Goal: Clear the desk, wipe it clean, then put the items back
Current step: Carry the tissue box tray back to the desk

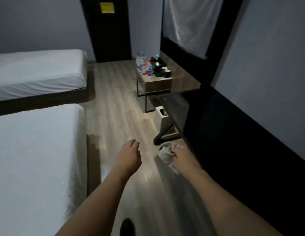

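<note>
Closest to me, my right hand (181, 158) is closed around a spotted cloth (165, 155). The cloth is bunched up, and part of it hangs down under my fist. It looks soft and light, so I think it will fold and flop any way I push it. A loose corner could drag, so I would keep it balled up in my palm. My left hand (129, 155) holds nothing. Its fingers are curled in loosely, not shut tight.

Both hands hang over the wooden floor (117, 103). The big white bed (37, 159) is on my left, and a dark low shelf (175, 106) sticks out on my right. The path between them is open, but I should watch the shelf's sharp corner near my right hand. A small white bin (159, 116) sits on the floor under it.

Farther on stands the little desk (158, 84). It is still full. Water bottles (145, 67) crowd its left side, and they may tip if bumped. Dark cups (165, 71) stand beside them on a tray; I think those could break, so I would lift them one at a time.
</note>
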{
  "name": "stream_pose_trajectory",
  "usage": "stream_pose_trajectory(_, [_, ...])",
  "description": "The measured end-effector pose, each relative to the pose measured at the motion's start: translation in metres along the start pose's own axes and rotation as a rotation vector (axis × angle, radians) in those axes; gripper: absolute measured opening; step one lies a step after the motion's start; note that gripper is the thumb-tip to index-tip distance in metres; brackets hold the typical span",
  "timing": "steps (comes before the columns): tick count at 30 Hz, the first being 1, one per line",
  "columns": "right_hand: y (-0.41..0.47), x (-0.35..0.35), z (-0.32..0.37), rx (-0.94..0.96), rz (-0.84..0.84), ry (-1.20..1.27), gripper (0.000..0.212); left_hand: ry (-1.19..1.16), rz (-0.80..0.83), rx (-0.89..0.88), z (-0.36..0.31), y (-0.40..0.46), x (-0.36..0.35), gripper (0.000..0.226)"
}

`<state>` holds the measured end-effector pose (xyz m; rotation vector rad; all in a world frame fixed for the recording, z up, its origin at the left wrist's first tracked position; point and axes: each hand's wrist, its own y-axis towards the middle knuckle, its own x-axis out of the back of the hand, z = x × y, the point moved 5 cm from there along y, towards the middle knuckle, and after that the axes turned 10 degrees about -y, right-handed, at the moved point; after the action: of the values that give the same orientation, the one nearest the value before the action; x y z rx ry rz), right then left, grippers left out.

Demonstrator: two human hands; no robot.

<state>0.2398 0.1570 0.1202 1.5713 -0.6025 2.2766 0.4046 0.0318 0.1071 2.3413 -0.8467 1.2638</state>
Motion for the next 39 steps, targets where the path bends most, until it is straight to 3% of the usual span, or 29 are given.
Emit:
stream_pose_trajectory(7, [0.15,-0.015,0.102,0.096,0.032,-0.034,0.036,0.016,-0.081,0.083,0.112,0.094,0.061,0.033])
stream_pose_trajectory(14, [0.28,-0.002,0.159,0.064,0.008,-0.013,0.037,0.004,-0.084,0.077,0.173,0.22,0.115,0.037])
stream_pose_trajectory(23, [0.477,0.001,0.153,-0.004,-0.008,-0.008,0.037,-0.004,-0.005,0.044,0.217,0.422,0.117,0.045])
stream_pose_trajectory(34, [0.725,0.055,0.156,-0.025,0.01,0.043,0.037,0.078,0.103,0.055,0.248,0.688,0.136,0.047])
stream_pose_trajectory(39, [0.839,0.07,0.139,-0.078,0.011,-0.003,0.035,0.089,0.152,-0.023,0.253,0.823,0.127,0.047])
